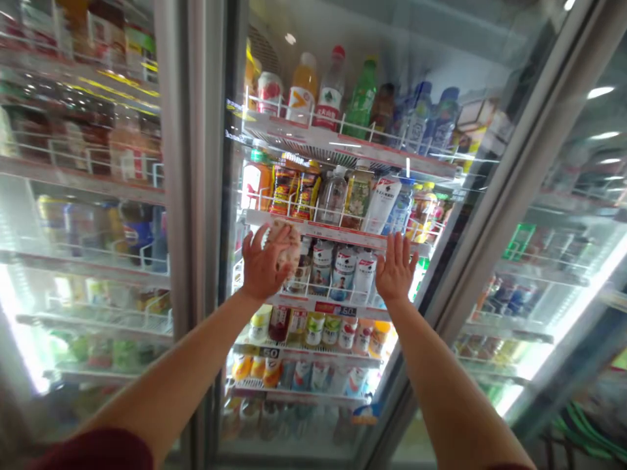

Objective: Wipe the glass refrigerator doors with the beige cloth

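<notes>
My left hand (264, 261) is raised in front of the glass door (416, 39) of a drinks cooler. Its fingers lie over a crumpled, pale pinkish cloth (290, 243), which is held against the glass. To the right, my right hand (396, 267) is flat with its fingers stretched out and its palm towards the glass, holding nothing. Behind both hands, through the glass, white-labelled bottles (344, 271) line a wire-fronted shelf.
A metal door frame (196, 196) runs up on the left, and a slanting frame (490, 215) on the right. Neighbouring coolers hold more bottles (134, 225). Green coiled tubing (588, 424) lies at the lower right. Lights reflect in the glass.
</notes>
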`<state>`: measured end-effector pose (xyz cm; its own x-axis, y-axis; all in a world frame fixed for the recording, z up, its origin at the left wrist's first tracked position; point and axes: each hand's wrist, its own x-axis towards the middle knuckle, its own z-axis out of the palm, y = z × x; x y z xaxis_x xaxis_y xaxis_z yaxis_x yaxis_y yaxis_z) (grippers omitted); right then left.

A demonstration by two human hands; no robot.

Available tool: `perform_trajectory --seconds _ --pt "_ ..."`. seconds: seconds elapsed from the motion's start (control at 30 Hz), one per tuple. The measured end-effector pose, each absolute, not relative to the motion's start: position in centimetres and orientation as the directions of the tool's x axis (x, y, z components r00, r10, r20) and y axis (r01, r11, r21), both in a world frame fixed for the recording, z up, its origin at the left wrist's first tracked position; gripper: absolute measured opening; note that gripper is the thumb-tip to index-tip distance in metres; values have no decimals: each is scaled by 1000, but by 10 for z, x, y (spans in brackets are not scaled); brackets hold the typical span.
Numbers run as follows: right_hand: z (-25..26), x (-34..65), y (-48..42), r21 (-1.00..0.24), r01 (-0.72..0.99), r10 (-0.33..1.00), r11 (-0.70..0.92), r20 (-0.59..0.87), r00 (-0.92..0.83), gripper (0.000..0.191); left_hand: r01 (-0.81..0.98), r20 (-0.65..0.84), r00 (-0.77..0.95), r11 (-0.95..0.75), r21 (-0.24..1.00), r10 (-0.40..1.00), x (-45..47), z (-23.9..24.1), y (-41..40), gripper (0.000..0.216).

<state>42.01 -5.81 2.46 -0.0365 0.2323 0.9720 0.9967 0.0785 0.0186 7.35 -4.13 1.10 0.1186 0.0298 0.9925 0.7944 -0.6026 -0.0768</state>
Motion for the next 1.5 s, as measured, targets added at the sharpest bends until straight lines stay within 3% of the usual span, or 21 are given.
perform_trajectory --seconds 0.07,0.1,0.27,0.4,0.53,0.7,0.83,0.93,1.07,1.13,1.33,1.5 --pt "17 414 -53 -4 996 177 93 984 -12 59 824 996 64 -566 -18 61 84 -9 -50 35" --pt "15 412 -52 2 995 157 101 987 -18 59 826 995 66 -563 -16 69 88 -16 -52 40" --pt "17 414 -51 51 994 86 99 995 -59 60 758 987 158 -636 -144 -35 93 7 -39 63" --pt "18 415 -52 77 994 69 71 994 -82 61 750 997 69 -658 -68 -24 104 46 -34 62" --pt "17 414 -52 65 995 88 71 994 -71 61 773 995 66 -634 -4 74 143 17 -45 67" --pt "17 413 -53 67 996 93 64 993 -73 61 742 940 341 -622 -249 31 159 -6 -45 73" --pt "17 414 -54 73 996 90 52 993 -77 61 748 986 164 -652 -122 4 143 30 -34 66" --pt "17 414 -54 66 997 107 44 992 -70 61 742 995 92 -668 -47 32 145 19 -39 65" --pt "17 414 -55 48 997 135 56 989 -55 61 741 968 238 -660 -126 82 158 -25 -52 72" --pt "17 414 -55 32 997 154 71 987 -42 62 737 959 272 -658 -155 79 156 -22 -52 73" --pt "17 414 -54 57 998 121 36 991 -61 63 720 997 58 -694 -4 55 143 20 -41 70" --pt "17 413 -55 82 996 89 24 992 -84 63 755 971 218 -648 -104 98 160 -37 -51 73"
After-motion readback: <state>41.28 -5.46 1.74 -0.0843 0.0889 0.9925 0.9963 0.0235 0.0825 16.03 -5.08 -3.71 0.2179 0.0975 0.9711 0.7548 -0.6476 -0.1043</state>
